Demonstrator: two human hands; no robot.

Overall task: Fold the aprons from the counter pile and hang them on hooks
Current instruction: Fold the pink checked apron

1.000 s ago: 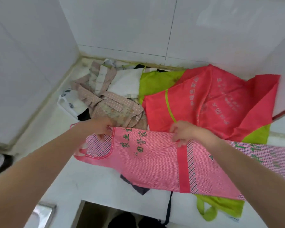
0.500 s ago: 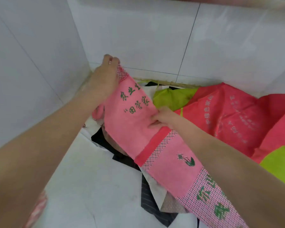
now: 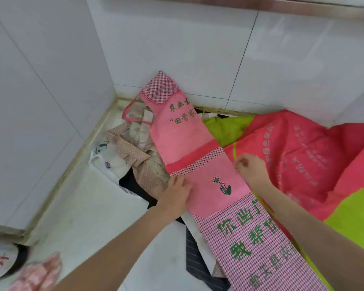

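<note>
Where folded, pink apron [image 3: 183,141] between hands [image 3: 212,177].

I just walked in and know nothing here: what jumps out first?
A long pink apron with green lettering runs diagonally across the counter toward the tiled corner. The left hand and right hand touch its edges at mid-length. A red and lime apron spreads to its right.

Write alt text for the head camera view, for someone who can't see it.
A person's left hand and right hand hold the two long edges of a pink apron laid as a long strip across a pile of aprons on a white counter in a tiled corner.
</note>
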